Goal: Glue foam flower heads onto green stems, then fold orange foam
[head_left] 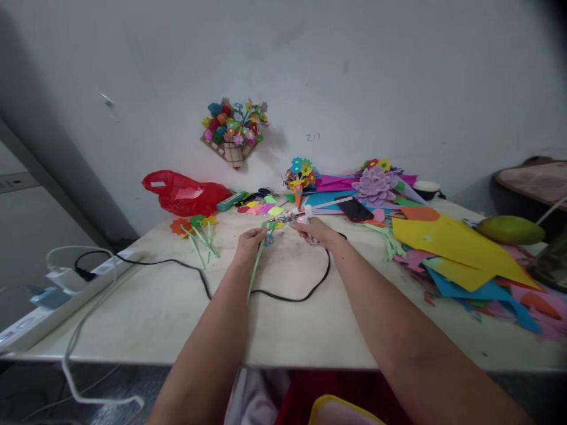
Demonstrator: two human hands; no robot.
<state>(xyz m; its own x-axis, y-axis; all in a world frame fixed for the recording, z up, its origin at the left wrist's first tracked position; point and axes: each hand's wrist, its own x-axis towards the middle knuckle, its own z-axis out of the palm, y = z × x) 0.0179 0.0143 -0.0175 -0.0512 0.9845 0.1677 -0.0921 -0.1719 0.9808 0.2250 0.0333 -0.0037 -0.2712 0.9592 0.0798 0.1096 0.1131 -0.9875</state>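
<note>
Near the middle of the table, my left hand (253,237) is closed around a light green paper stem (254,268), which slants down toward the table's front. My right hand (312,229) grips a white glue gun (303,217) with a small red light, its nozzle pointing left toward the stem's upper end. A clear glue stick (332,203) juts from the back of the gun. Small green and blue paper pieces lie by my left fingertips; whether they are joined to the stem cannot be made out. Petal-shaped paper pieces (267,208) in several colours lie just beyond my hands.
A black cord (305,299) loops across the table toward a power strip (66,301) at left. Paper flowers with green stems (206,239) and a red bag (186,195) are at back left. Foam sheets (460,242), a phone (353,209) and a mango (509,229) are at right.
</note>
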